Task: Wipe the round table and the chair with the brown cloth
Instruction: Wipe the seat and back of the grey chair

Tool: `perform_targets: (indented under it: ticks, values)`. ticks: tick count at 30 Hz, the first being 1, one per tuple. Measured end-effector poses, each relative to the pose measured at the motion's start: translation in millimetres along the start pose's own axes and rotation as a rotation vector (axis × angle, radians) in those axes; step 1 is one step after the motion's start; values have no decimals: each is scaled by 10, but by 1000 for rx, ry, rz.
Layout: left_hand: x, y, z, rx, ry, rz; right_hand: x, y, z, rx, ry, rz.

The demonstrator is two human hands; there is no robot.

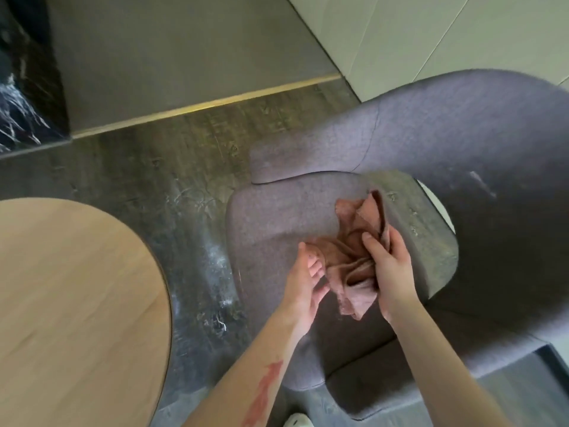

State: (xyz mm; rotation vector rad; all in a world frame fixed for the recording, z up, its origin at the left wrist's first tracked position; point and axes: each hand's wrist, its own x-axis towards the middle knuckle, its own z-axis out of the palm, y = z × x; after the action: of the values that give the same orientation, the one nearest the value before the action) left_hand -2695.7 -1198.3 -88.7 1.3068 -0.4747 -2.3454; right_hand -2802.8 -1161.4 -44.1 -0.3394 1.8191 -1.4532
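The brown cloth [354, 251] is bunched up above the seat of the grey upholstered chair [277, 217]. My right hand [391, 272] grips the cloth's right side, thumb pressed over the folds. My left hand [304, 278] holds the cloth's left edge, palm turned up and fingers curled under the fabric. A loose corner of the cloth sticks up toward the chair's curved backrest [477, 134]. The round wooden table [70, 303] fills the lower left, apart from both hands.
Dark marbled floor [172, 167] lies between table and chair. A brass strip [203, 106] borders a grey floor section beyond. A black marble block [24, 87] stands at the far left; pale wall panels [431, 35] at the upper right. A white shoe tip [297, 420] shows below.
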Motion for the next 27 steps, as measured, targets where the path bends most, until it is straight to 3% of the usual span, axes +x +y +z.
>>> perform_targets:
  ticks: [5, 9, 12, 16, 19, 23, 27]
  values:
    - [-75, 369, 339, -63, -301, 10, 134, -303, -26, -84, -19, 48]
    - [16, 359, 704, 182, -456, 98, 429, -337, -261, -89, 6, 293]
    - [143, 253, 1012, 313, -276, 123, 606, -417, -500, -104, -115, 313]
    - [319, 59, 1416, 301, -13, 120, 787, -773, -941, -171, -387, 223]
    - [401, -109, 1826, 160, 71, 152, 1052, -1130, -1406, -364, -401, 25]
    - [529, -317, 2419, 52, 131, 181, 1633, -1665, -1942, -824, -271, -425]
    - [613, -347, 2890, -4, 195, 270, 2120, -2010, -2135, -1284, -301, -881]
